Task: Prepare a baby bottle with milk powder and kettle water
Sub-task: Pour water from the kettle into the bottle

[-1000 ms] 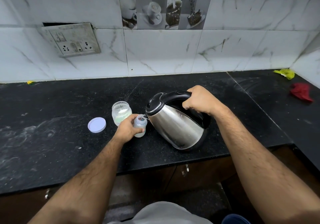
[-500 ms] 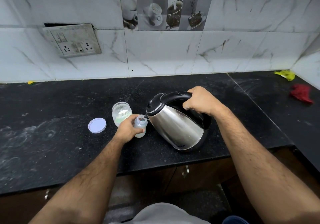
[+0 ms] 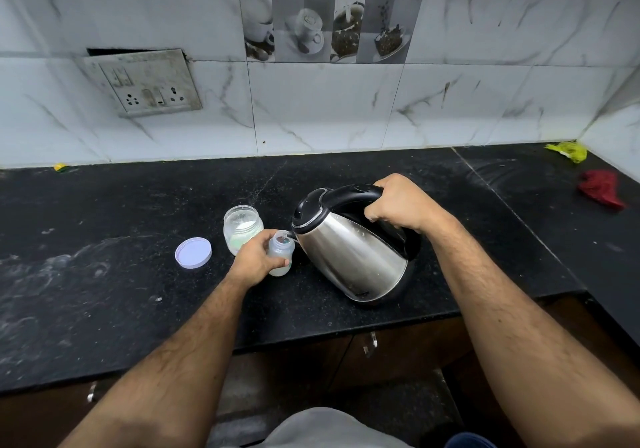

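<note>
A steel kettle (image 3: 349, 257) with a black lid and handle is tilted to the left, its spout over the mouth of a small clear baby bottle (image 3: 282, 250). My right hand (image 3: 401, 205) grips the kettle's black handle. The bottle stands on the black counter (image 3: 104, 291), and my left hand (image 3: 254, 257) holds it around its left side. White liquid or powder shows at the bottle's bottom. Just behind my left hand stands an open glass jar (image 3: 240, 226) with white powder inside. Its pale round lid (image 3: 193, 252) lies flat to the left.
A tiled wall with a socket plate (image 3: 145, 82) runs behind the counter. A red cloth (image 3: 601, 189) and a yellow scrap (image 3: 568, 149) lie at the far right corner. The counter's front edge runs just below the kettle, with dark cabinet doors (image 3: 381, 354) beneath.
Almost nothing differs. The kettle stays tilted over the bottle and both hands keep their hold.
</note>
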### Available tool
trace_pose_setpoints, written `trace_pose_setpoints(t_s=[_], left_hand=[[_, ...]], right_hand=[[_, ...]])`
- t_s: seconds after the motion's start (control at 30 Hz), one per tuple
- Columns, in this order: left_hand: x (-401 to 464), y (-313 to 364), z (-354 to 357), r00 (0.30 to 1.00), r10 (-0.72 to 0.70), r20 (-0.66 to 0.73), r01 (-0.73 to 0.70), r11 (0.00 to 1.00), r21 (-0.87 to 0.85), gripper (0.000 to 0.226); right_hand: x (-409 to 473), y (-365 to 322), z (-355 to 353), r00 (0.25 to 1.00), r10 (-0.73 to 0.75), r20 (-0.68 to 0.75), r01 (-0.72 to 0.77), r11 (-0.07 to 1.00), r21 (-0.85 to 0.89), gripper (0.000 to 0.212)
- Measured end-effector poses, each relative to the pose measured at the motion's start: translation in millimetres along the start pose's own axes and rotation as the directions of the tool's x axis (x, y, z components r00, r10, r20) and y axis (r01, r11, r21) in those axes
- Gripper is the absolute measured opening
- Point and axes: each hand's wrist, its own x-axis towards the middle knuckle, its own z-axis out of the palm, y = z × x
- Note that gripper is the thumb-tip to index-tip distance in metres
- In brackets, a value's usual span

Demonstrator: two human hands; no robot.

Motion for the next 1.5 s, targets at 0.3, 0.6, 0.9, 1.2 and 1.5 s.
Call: trace_pose_setpoints(t_s=[0.3,0.6,0.9,1.2,1.5], left_hand=[[0.4,-0.2,-0.7,1.000,-0.002,-0.008,0.002,1.000,0.002,0.057],[-2.8,3.8,-0.6,1.000,0.016,-0.002,-0.016,1.000,-0.012,0.055],[-5.7,5.1,-0.7,1.000,0.020,-0.003,-0.020,1.000,-0.024,0.055],[-2.3,1.3,-2.5,0.999,0.029,0.014,-0.028,0.999,-0.023,0.058],[-1.3,1.7,-6.3,0.999,0.048,0.025,-0.046,0.995,-0.086,0.058]], right_hand=[[1.2,-1.7,0.3,1.000,-0.006,0.004,0.006,1.000,0.002,0.017],[1.0,-4.2,0.0,1.000,-0.014,0.011,0.014,1.000,-0.009,0.017],[0.2,-5.5,-0.1,1.000,-0.010,0.010,0.011,1.000,-0.025,0.018],[1.7,0.3,1.7,1.000,-0.012,0.008,0.011,1.000,0.026,0.014],[0.7,20.1,7.3,1.000,0.002,-0.024,0.001,0.990,0.139,0.014]])
